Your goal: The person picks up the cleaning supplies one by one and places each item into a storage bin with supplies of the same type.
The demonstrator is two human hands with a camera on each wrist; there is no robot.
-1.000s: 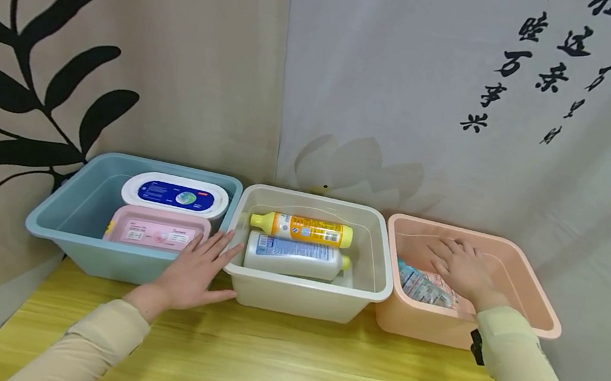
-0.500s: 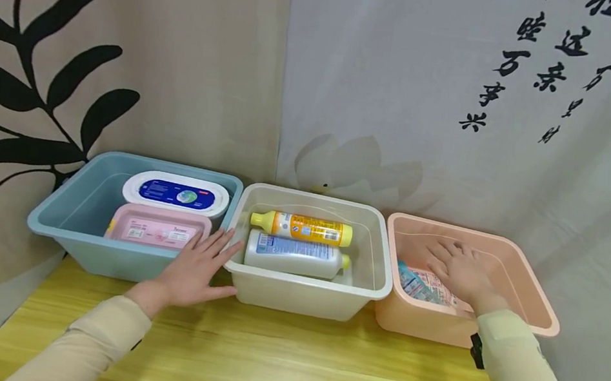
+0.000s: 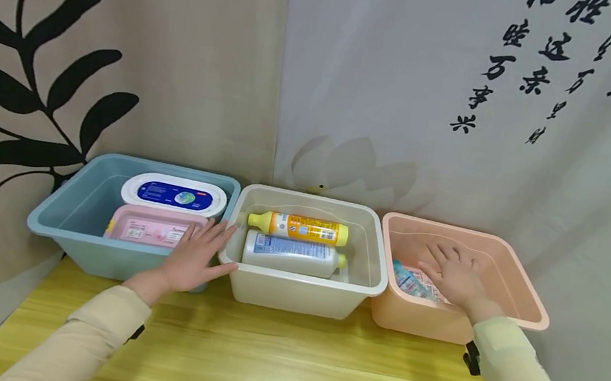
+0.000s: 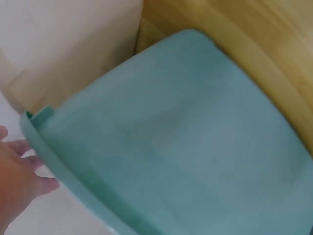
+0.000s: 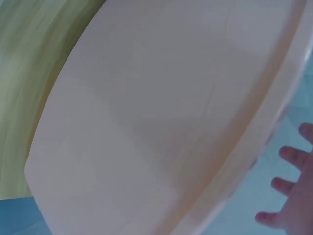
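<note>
My left hand (image 3: 186, 263) is spread, fingers straight, over the meeting rims of a blue bin (image 3: 61, 233) and a white bin (image 3: 299, 294). Inside the blue bin lie a white oval tub (image 3: 129, 190) with a dark blue label and a pink tub (image 3: 156, 231), partly behind my fingers. A yellow bottle (image 3: 300, 227) and a white bottle (image 3: 290, 255) with a yellow cap lie in the white bin. My right hand (image 3: 459, 280), fingers spread, hovers over the peach bin (image 3: 525, 299), near a blue-and-clear plastic packet (image 3: 412, 282) and a reddish patterned packet (image 3: 435, 287), partly hidden.
The three bins stand side by side along the back of a wooden table (image 3: 281, 363). Behind them hangs a curtain (image 3: 201, 58) with a leaf print and black writing. Both wrist views are mostly filled by bin walls.
The head view has shifted slightly, so the bins sit a little further left. The packets in the peach bin look flatter than a second ago. Both hands stay nearly in place.
</note>
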